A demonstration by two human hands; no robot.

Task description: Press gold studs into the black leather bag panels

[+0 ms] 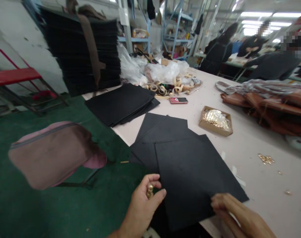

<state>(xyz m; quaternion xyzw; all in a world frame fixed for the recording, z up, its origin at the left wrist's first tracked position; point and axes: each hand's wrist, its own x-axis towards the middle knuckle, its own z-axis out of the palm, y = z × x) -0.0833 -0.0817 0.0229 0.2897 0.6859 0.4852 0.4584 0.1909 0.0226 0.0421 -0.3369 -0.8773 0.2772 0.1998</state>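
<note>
Small shiny gold metal fittings [150,191] lie in the curled palm of my left hand [140,206]. Its thumb and forefinger are apart, close to the left edge of a black flat panel [190,175]. That panel lies on top of several similar black panels [165,127], fanned out at the table's edge. My right hand [239,213] is at the panel's lower right edge, fingertips pinched together over its surface. Motion blur hides whether anything small sits between those fingers. More gold fittings [266,159] lie in a small cluster on the table to the right.
A cardboard box [225,132] of gold fittings stands on the pale table [252,185]. Beyond are a red phone [178,100], another black panel pile [123,102], plastic bags and brown leather pieces [272,105]. A covered stool [53,152] stands left. People work at the back right.
</note>
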